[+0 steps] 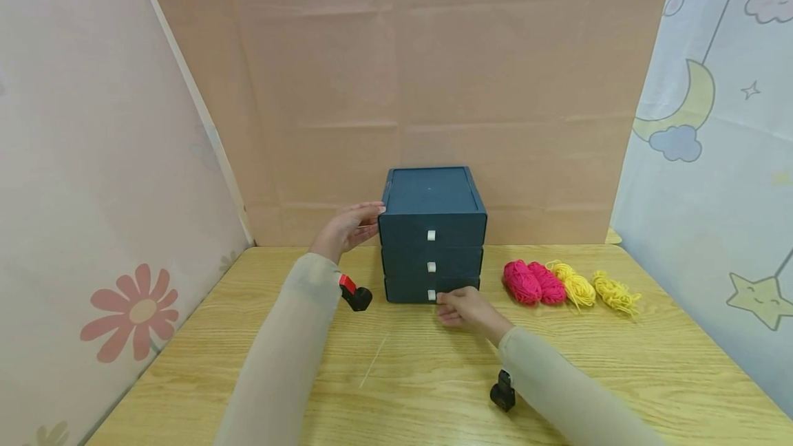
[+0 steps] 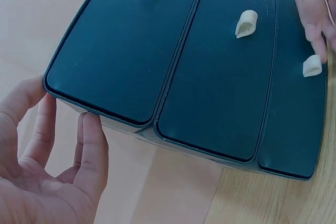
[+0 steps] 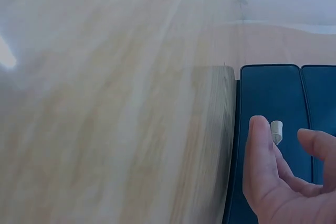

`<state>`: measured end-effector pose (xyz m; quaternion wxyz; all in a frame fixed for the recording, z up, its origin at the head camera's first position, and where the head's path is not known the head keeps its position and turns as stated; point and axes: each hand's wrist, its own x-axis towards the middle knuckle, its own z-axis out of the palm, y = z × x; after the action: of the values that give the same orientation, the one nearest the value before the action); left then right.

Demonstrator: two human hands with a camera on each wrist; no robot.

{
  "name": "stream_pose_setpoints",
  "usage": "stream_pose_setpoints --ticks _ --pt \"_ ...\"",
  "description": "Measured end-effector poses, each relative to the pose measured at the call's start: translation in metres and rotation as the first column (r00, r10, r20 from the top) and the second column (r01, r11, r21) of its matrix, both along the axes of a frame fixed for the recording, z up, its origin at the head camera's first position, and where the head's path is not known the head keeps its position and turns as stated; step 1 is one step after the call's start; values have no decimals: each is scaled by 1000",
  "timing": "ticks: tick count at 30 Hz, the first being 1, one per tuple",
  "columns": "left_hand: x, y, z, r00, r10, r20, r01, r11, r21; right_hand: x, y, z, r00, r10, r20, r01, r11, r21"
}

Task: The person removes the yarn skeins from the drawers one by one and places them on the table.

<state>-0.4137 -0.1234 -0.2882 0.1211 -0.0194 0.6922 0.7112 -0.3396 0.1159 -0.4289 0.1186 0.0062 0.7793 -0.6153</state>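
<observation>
Bracing appears to be the part of the left hand (image 1: 341,229): I note its fingers spread, tips touching the left edge of the blue drawer unit (image 1: 434,191), which stands upright on the wooden table (image 1: 372,405), all three drawers closed. On the bottom drawer (image 1: 405,289), the white tab (image 1: 431,295) sits between thumb and fingers of the right hand (image 1: 471,310); these are parted, with a gap on the thumb side, and I cannot tell whether a fingertip touches the tab. Further right lie pink yarn (image 1: 523,283) and yellow yarn (image 1: 576,285), apart from both hands. I judge the step in hand to be taking hold of that tab; the next move calls for a firm pinch and straight pull, unit kept steady.
</observation>
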Motion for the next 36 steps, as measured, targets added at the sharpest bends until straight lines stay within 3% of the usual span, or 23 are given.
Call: stream_pose_setpoints --ticks 12,36 --pt "-1 -1 -2 1000 -6 2 6 1000 8 -8 -6 -6 996 15 86 -1 986 -166" --pt "0 0 -1 1000 0 -1 0 1000 -6 -12 -7 -13 990 55 130 -14 954 -298"
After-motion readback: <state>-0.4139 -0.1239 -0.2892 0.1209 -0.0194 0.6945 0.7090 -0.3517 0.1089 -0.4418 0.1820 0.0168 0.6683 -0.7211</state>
